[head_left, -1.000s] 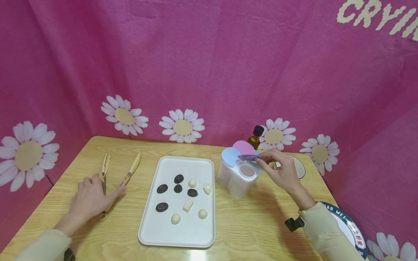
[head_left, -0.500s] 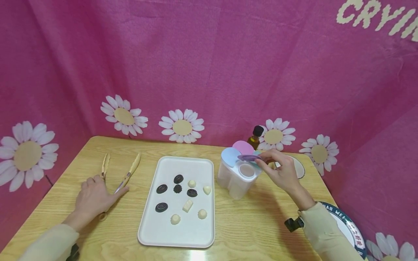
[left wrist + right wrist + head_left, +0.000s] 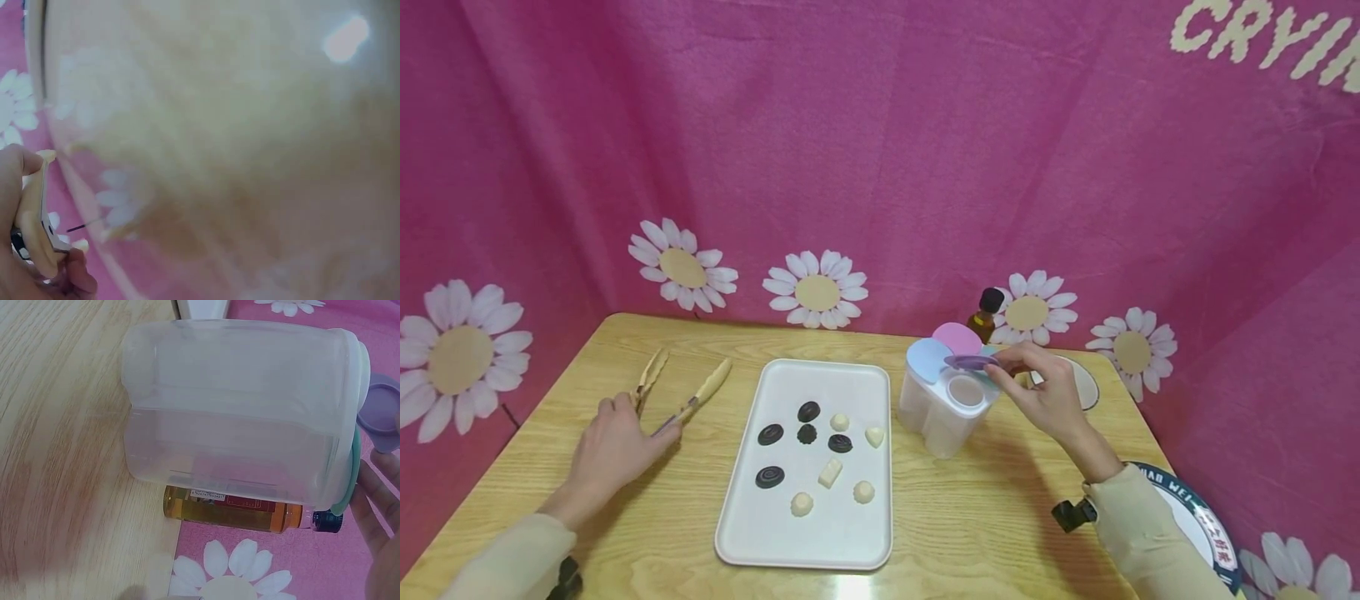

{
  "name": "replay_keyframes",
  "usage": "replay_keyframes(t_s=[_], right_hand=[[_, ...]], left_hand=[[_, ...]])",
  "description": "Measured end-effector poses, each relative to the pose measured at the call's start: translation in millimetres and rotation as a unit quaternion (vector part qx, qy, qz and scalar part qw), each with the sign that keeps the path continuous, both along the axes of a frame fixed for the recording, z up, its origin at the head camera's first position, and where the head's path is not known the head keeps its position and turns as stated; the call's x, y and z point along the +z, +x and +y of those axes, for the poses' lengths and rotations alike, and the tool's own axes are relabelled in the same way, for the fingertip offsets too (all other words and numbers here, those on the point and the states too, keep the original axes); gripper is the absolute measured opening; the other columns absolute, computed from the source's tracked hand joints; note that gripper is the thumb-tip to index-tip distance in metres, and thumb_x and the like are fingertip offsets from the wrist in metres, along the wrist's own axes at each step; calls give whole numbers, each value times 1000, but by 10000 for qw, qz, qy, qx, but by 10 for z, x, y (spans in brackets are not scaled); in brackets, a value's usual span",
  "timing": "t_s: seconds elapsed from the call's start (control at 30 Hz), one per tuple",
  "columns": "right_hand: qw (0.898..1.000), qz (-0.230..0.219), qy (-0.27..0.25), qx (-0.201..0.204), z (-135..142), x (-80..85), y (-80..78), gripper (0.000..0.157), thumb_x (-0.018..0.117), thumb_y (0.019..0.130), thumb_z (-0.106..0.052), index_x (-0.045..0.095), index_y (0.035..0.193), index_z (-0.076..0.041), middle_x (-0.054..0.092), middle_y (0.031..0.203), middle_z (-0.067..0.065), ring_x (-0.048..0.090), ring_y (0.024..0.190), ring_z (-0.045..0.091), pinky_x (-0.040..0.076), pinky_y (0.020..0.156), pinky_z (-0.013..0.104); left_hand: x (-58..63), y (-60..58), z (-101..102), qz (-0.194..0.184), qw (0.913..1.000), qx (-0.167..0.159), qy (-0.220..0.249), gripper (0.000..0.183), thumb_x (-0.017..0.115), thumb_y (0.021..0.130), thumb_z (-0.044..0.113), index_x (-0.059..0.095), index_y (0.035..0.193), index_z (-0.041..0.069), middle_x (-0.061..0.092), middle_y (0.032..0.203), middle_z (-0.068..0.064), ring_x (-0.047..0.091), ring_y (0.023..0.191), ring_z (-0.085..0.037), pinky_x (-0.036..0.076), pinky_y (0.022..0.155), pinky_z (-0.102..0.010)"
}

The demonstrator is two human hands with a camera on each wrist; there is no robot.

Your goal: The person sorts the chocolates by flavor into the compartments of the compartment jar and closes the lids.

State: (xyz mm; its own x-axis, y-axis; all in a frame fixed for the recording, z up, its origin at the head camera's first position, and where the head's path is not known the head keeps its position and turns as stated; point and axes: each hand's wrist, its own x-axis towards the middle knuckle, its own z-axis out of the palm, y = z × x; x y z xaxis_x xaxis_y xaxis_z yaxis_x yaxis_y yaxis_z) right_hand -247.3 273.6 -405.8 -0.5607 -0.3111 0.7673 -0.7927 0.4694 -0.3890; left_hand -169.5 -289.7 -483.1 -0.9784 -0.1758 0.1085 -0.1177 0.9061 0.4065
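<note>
My left hand (image 3: 613, 446) grips a pair of tongs (image 3: 703, 387) at the left of the table, thumb on one arm and fingers on the other. The tongs have tan tips and their arms are spread apart. In the left wrist view, the fingers (image 3: 78, 275) curl about the tongs' handle. My right hand (image 3: 1045, 396) pinches the raised purple lid (image 3: 972, 362) of a clear container (image 3: 951, 425), its round opening bared. Blue and pink lids cover other compartments. A white tray (image 3: 805, 546) in the middle bears several dark and white chocolates (image 3: 831, 472).
Behind the container stands an amber bottle (image 3: 250, 512) with a dark cap. A white dish (image 3: 1084, 383) lies partly behind my right hand. At the right edge, a round plate (image 3: 1183, 512) with a green rim is partly hidden by the sleeve.
My left hand has closed around the tongs, and their tips have swung slightly to the right. The ring end, visible earlier, is now hidden. My right hand and the purple lid stay put.
</note>
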Motion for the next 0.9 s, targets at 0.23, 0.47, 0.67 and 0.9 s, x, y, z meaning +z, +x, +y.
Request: replay_keyframes(t_s=[0.23,0.47,0.67,0.9], right_hand=[[10000,33,8,-38,-3,-5,-4,30,85,71,16,78,92,-4,76,83,10,66,74,-1,56,68,16],[10000,20,-36,-41,-2,-3,-12,30,85,70,17,78,91,-4,76,83,11,66,75,-3,55,68,14],[10000,61,-39,-26,-13,2,-10,28,85,71,16,78,90,-3,76,82,11,66,75,-4,56,69,14],[10000,-67,-16,-34,-4,11,-2,27,85,73,15,78,91,-3,76,83,11,65,77,-7,56,69,15]], left_hand=[[320,44,36,61,9981,-600,-146,90,77,87,52,46,129,-21,56,113,-38,62,91,-52,53,78,-66],[591,161,128,315,9895,-1326,-488,77,86,77,51,58,122,-6,63,107,-21,61,82,-33,53,67,-54],[696,292,152,422,9784,-1912,-669,77,88,74,49,64,132,5,69,115,-10,63,85,-22,53,69,-45],[651,380,155,499,9667,-2340,-909,72,90,70,48,69,126,7,62,97,4,50,76,-9,43,62,-31]])
